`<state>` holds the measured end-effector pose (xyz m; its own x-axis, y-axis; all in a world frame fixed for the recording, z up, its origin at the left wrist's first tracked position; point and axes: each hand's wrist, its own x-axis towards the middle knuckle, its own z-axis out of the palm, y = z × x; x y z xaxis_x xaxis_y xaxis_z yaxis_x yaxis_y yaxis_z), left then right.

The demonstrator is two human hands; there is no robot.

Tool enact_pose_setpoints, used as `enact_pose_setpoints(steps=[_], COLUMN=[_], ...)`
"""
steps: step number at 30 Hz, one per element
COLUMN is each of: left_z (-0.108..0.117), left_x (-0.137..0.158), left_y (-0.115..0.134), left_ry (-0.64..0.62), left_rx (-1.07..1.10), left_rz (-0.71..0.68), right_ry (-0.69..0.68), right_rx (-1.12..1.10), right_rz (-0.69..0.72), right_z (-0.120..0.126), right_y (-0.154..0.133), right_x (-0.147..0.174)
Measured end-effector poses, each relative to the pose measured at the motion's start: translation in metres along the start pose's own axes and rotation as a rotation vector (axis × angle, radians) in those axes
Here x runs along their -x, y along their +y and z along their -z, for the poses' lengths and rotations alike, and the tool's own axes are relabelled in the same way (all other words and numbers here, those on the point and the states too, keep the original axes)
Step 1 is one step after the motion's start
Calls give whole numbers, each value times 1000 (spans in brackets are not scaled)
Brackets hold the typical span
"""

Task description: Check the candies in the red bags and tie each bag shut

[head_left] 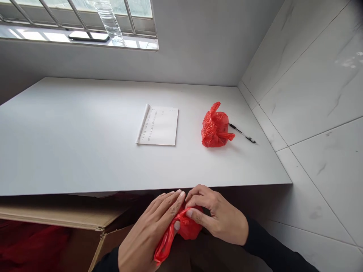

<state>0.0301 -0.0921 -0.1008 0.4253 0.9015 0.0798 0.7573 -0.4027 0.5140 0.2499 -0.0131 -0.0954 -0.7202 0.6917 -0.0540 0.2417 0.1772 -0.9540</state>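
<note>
Right hand [217, 215] has a tight pinch grip on a red bag [190, 229], left hand [150, 230] grip clamps it too. It's down at six o'clock, probably just off the desk [85, 151], hands block my view. From there, pad [163, 126] at eleven, other bag [214, 128] at one, pen [242, 133] at that one's three.

The bag you hold [191, 227] is bright red, and so is the knotted bag [215, 130] on your white tabletop [85, 143]. Your sleeves [268, 241] are black. You have a white notepad [164, 128] patterned with rows of small dark marks, and a pen [242, 133] in black and white. To your right, the tiles [320, 90] are whitish with grey veining and dark joint lines. Your cardboard box [56, 213] is brown, its contents [31, 245] deep red. The wall [198, 49] facing you is plain grey.
</note>
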Motion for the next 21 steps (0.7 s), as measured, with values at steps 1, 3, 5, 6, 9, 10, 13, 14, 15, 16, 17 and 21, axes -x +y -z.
enact_pose_setpoints(steps=[1, 3, 5, 6, 9, 10, 13, 14, 15, 16, 17, 21], left_z=[-2, -4, -7, -9, -19, -24, -35, -38, -39, -40, -41, -48], left_x=[3, 8, 16, 22, 46, 54, 65, 62, 57, 49, 40, 8], left_y=[1, 2, -3, -9, -34, -42, -53, -50, -43, -34, -23, 11], left_ry=[-18, -37, -43, -42, -50, -66, -96, -84, -73, -66, -97, -258], left_rx=[-21, -48, -83, -123, -316, -370, -375, -348, -318, -283, -236, -52], left_rz=[21, 78, 111, 127, 216, 249, 295, 296, 288, 273, 233, 159], right_ry=[4, 26, 54, 67, 102, 113, 130, 144, 158, 159, 144, 42], right_rx=[24, 67, 120, 157, 300, 341, 358, 344, 317, 272, 214, 56], right_rz=[-9, -40, -66, -84, -207, -270, -336, -333, -319, -297, -271, -192], right_z=[-1, -1, 0, 2, 6, 7, 5, 3, 1, -1, -2, -6], right_y=[0, 1, 9, 16, 48, 60, 83, 84, 80, 73, 64, 28], right_x=[3, 9, 16, 20, 37, 43, 57, 58, 58, 58, 57, 60])
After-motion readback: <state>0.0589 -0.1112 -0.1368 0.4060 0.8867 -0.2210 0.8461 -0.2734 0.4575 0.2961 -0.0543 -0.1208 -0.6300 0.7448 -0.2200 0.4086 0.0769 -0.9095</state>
